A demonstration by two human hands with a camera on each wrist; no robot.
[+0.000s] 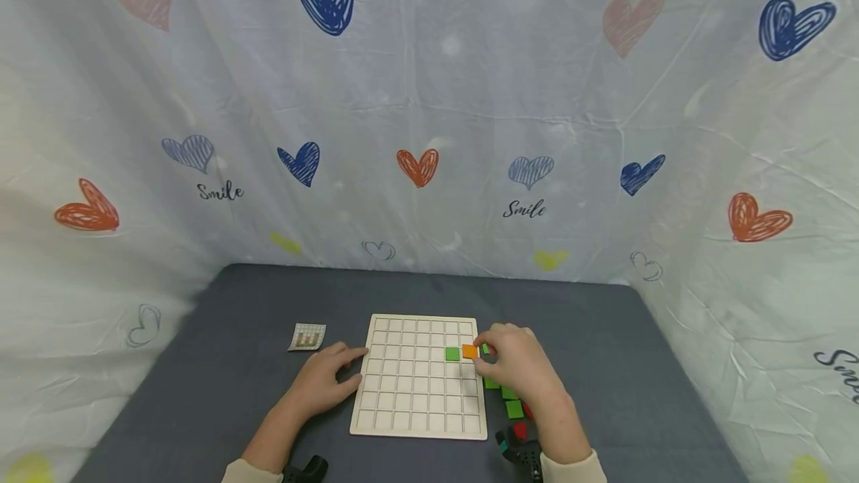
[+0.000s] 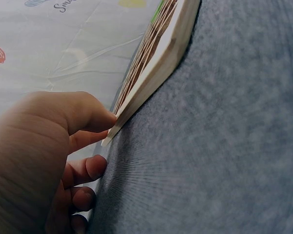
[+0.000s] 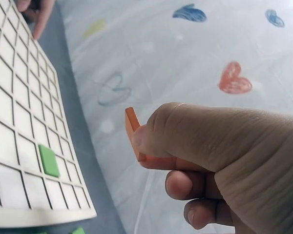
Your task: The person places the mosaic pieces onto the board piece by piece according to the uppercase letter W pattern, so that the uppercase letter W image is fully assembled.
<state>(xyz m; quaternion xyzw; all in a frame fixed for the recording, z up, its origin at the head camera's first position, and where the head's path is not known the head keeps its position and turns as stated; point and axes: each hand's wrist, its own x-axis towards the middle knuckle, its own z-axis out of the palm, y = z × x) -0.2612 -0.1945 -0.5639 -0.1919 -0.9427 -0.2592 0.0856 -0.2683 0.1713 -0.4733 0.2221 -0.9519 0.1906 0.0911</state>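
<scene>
A pale wooden grid board [image 1: 409,379] lies on the dark cloth, with a green square tile [image 1: 452,354] in one of its cells towards the right. Between thumb and finger, my right hand [image 1: 520,360] pinches an orange square tile [image 1: 469,351]; in the right wrist view this orange tile [image 3: 133,131] is held up above the board. At the board's left edge rests my left hand [image 1: 325,379]. Its thumb [image 2: 95,114] touches the wooden rim in the left wrist view, the other fingers loosely bent.
Loose green tiles [image 1: 514,409] and red tiles [image 1: 520,431] lie along the board's right side, partly hidden by the right hand and forearm. A small printed card [image 1: 307,337] with a grid pattern lies left of the board. A heart-patterned curtain [image 1: 429,229] stands behind the table.
</scene>
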